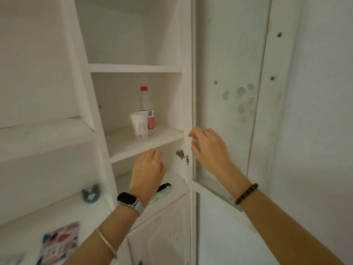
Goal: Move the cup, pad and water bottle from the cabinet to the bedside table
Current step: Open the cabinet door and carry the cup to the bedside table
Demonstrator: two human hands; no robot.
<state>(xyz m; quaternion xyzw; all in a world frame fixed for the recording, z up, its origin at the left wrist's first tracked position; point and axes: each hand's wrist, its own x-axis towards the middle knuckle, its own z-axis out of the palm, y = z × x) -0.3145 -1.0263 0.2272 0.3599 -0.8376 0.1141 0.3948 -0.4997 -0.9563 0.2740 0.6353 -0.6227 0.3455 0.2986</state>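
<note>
A clear water bottle with a red cap and red label stands upright on the middle shelf of the white cabinet. A white paper cup stands just in front of it, on top of a clear cup. A pale green pad lies on the shelf below, partly hidden by my left wrist, with a small black object on it. My left hand hangs in front of the lower shelf, fingers loosely curled, holding nothing. My right hand is at the edge of the open cabinet door, fingers bent and apart from it.
The glass-panelled door stands open to the right. Open shelves run along the left, with a teal hair clip and a patterned card on them. Closed lower cabinet doors sit below.
</note>
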